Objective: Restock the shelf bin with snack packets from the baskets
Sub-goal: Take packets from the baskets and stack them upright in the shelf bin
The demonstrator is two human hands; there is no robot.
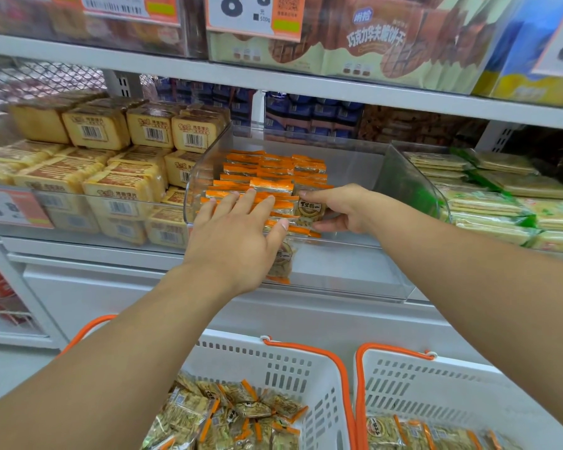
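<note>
We see a clear, hard plastic bin [355, 177] with rounded corners on the middle shelf [306, 84], its left half filled with glossy orange-edged packets [270, 172] stacked flat in about three rows; its right half is bare. Our left hand [238, 232] lies flat on the near packets, fingers straight and spread, grip released, pressing them down. Our right hand [338, 209] reaches in from the right, its grip grasping one small packet [309, 209] between thumb and fingers, held upright against the right end of the stack; a round brown label faces us. One more packet [281, 258] shows through the bin's near wall, below the left hand. Near us stand two white slotted plastic baskets with orange handles: the left basket [273, 362] holds a loose heap of crinkly see-through packets of pale crackers, and the right basket [442, 375] holds a few of the same along its near edge. Left of the bin, yellow blocky wrapped cakes [95, 128] are stacked; to the right lie flat green-wrapped packs [488, 203].
</note>
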